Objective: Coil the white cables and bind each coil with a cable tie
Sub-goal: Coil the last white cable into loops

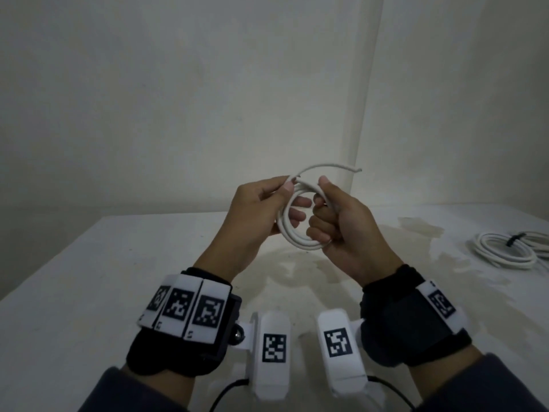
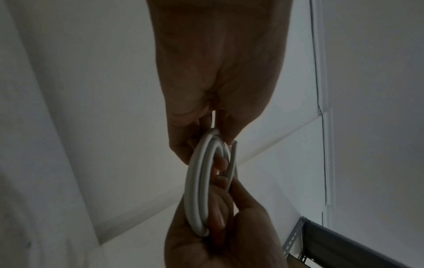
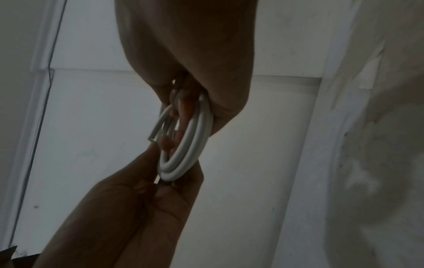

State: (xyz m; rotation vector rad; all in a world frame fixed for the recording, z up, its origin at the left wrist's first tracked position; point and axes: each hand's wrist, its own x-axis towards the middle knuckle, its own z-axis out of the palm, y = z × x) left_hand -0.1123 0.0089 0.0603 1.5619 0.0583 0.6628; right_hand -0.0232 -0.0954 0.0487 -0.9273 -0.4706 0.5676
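Cable [image 1: 297,230], white and smooth, wound into a small round coil of several loops, hangs in the air above the bench [image 1: 89,278] between your hands. Your left hand [image 1: 261,209] pinches its upper left edge; your right hand [image 1: 341,230] is fisted round its right side. One frayed end [image 1: 341,167] arcs free above the coil. Right of it, a second coil [image 1: 505,251] lies on the bench, bound by a black tie [image 1: 513,239].

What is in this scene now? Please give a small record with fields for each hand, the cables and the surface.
left hand: pinches top of the white round cable coil
right hand: grips the coil's right side
loose cable end: sticks out above the coil
cable tie on held coil: none visible
finished white coil with black tie: lies on the white table, far right
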